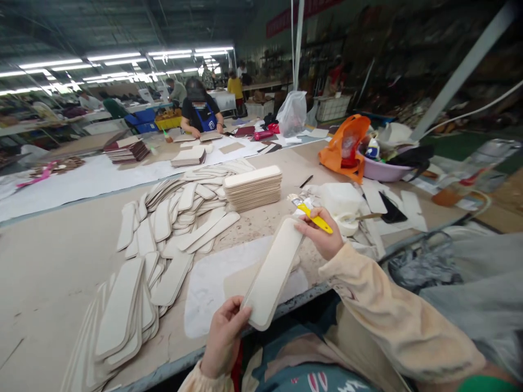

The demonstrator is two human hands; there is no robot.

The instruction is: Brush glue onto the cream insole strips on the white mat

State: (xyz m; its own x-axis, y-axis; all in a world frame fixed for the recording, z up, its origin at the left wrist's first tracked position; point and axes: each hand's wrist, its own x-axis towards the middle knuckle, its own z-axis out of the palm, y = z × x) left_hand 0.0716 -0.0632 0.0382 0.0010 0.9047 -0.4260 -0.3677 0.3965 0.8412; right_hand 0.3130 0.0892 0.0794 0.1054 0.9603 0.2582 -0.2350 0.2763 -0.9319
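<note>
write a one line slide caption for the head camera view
Left hand and right hand hold a pale panel, the right also gripping a yellow-handled brush, near a stack of similar panels.

The left hand (224, 331) holds a pale panel (274, 275) by its near end; the right hand (326, 237), its far end and a yellow brush (304, 208).

The fanned pale boards (118, 310) are cropped below.
</note>
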